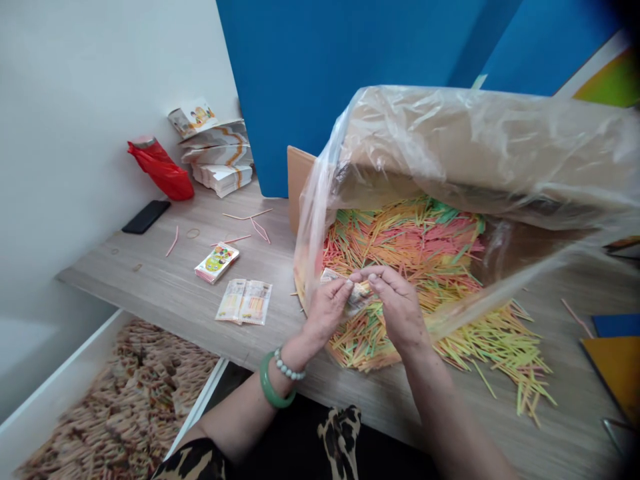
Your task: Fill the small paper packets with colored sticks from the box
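Note:
My left hand [327, 310] pinches a small clear printed packet [356, 301] over a heap of thin coloured sticks [405, 247]. At the packet's upper right edge, the fingers of my right hand [403, 310] are closed and meet my left fingertips. Some yellow-orange sticks show at that edge; whether they lie inside the packet is unclear. The heap, in orange, pink, green and yellow, spills from a clear plastic bag [320, 193] lining a cardboard box [301, 180]. Left of my hands lie two filled packets [243, 302] and a small printed box [217, 262].
Stacked printed cartons [223, 177], a red bag [163, 170] and a black phone [146, 217] stand or lie at the back left. Loose pink sticks [260, 230] are scattered nearby. A white drawer or bin [65, 383] below the table's left edge holds many small brownish pieces.

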